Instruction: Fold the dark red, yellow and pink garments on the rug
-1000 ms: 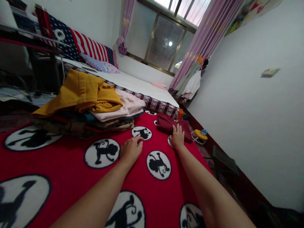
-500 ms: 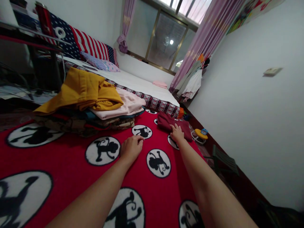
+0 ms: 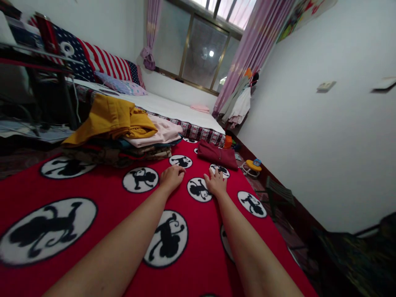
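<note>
My left hand [image 3: 172, 180] rests on the red blanket [image 3: 123, 220] with monkey figures in white circles. Its fingers lie loosely bent, holding nothing. Beside it, my right hand [image 3: 216, 182] lies palm down with the fingers spread, also empty. Just beyond the right fingertips is a folded maroon garment [image 3: 216, 155], apart from the hand, with a short zip-like line showing on it. Ahead and to the left of my left hand stands a pile of clothes: a mustard-yellow garment [image 3: 113, 117] on top, a pale pink one [image 3: 163, 133] beneath it, and darker patterned pieces [image 3: 123, 156] below.
Past the blanket stands a bed with a white top [image 3: 173, 106] and a pillow [image 3: 120, 85]. A cluttered table [image 3: 37, 62] is at the left. Along the right wall are a yellow stool [image 3: 253, 166], a dark folding stool [image 3: 280, 192] and hanging clothes [image 3: 241, 103].
My right hand has come off the maroon garment and drawn back onto the blanket. That garment now lies in a narrower fold. My left hand stays on the blanket; the view has shifted right.
</note>
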### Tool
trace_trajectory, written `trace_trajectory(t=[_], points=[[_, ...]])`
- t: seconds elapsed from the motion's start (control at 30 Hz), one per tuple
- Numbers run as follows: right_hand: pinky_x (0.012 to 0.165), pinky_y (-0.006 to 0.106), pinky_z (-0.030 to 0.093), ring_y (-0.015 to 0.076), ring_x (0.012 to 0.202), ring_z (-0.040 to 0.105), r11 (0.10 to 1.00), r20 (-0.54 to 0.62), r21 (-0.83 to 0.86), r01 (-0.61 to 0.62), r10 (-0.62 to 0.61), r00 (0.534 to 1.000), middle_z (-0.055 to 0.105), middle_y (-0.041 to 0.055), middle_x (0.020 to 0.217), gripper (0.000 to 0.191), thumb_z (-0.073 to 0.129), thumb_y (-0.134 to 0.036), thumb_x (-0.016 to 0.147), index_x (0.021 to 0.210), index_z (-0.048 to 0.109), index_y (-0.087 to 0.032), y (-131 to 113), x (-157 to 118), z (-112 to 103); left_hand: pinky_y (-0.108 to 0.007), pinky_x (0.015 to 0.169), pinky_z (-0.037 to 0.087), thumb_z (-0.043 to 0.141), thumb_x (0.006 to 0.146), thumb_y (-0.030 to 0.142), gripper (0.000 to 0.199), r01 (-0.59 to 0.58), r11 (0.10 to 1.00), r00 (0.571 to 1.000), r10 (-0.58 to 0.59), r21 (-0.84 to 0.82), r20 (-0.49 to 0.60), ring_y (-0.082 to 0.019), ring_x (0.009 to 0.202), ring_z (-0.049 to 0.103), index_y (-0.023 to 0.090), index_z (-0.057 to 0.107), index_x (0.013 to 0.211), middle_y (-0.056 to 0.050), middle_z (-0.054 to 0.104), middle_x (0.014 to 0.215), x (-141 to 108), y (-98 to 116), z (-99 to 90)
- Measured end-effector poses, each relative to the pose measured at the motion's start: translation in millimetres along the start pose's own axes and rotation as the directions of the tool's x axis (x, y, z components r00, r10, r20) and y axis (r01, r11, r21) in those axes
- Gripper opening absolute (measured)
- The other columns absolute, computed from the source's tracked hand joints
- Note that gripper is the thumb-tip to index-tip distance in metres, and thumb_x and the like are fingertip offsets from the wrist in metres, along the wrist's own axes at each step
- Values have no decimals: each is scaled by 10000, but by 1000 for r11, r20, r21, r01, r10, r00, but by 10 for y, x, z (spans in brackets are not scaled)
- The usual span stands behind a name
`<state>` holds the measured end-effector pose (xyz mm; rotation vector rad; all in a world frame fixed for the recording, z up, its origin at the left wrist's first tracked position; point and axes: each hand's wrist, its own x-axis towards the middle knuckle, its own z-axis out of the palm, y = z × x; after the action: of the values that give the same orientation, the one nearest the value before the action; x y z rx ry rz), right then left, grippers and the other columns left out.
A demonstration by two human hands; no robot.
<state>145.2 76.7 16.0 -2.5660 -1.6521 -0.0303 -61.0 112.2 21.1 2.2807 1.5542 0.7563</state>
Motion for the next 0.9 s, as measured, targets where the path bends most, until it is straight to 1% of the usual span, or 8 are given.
trace_trajectory(t=[0.13,0.27,0.4,0.5,0.6,0.77,0.83,0.9], points=[[1123,573,134,336,1469,100,1000,15,24,-19,19,1000,141,95,1614,658,199,-594,957,1532,216,-275,-73,-316,-5,-394,949,432,462,902,323,344,-148,979,989,148,140,8,-277,1173,509,234,633,1187,-97,580,1250,-168,109,55],[1138,568,125,318,1472,104,999,2,53,10,-10,1000,140,90,1613,681,185,-579,963,1535,216,-210,-109,-562,9,-492,1032,339,433,924,408,457,-192,961,981,188,200,40,-325,1273,406,201,550,1314,-131,492,1392,-404,208,83],[1149,553,131,313,1472,120,994,-7,95,51,-51,999,159,104,1605,707,238,-564,962,1526,236,-138,-91,-727,5,-504,1083,278,379,940,476,530,-211,943,977,192,257,95,-320,1360,338,222,477,1395,-127,398,1501,-576,256,84],[1145,553,147,311,1460,177,978,-54,187,93,-85,995,251,108,1580,659,373,-532,940,1485,350,-161,-26,-762,0,-485,1122,244,353,942,511,575,-226,930,972,193,291,137,-312,1405,300,224,435,1434,-125,336,1541,-655,279,78],[1129,512,225,281,1391,351,912,-175,382,148,-86,981,458,100,1473,457,528,-410,885,1290,595,-209,73,-724,18,-514,1156,173,346,940,537,601,-275,919,953,223,281,203,-328,1446,223,242,394,1462,-117,285,1567,-775,286,59],[1008,344,414,197,1126,613,804,-286,557,208,-49,957,689,66,1194,307,515,-314,871,1079,712,-204,186,-647,66,-518,1159,176,405,924,539,628,-470,864,854,394,180,341,-339,1455,193,217,398,1462,-141,256,1573,-967,211,-157],[966,320,444,192,1064,642,781,-307,581,228,-49,951,720,55,1119,301,523,-317,861,1057,722,-206,199,-638,80,-433,1125,289,546,860,491,611,-554,830,765,476,67,435,-314,1390,353,202,496,1396,-145,401,1502,-886,168,-367],[943,318,457,199,1038,651,767,-321,595,240,-48,946,730,54,1087,291,538,-316,847,1033,731,-202,202,-632,97,-314,986,433,636,791,397,440,-561,826,675,498,-61,544,-254,1163,582,204,671,1185,-99,644,1255,-670,125,-651]])
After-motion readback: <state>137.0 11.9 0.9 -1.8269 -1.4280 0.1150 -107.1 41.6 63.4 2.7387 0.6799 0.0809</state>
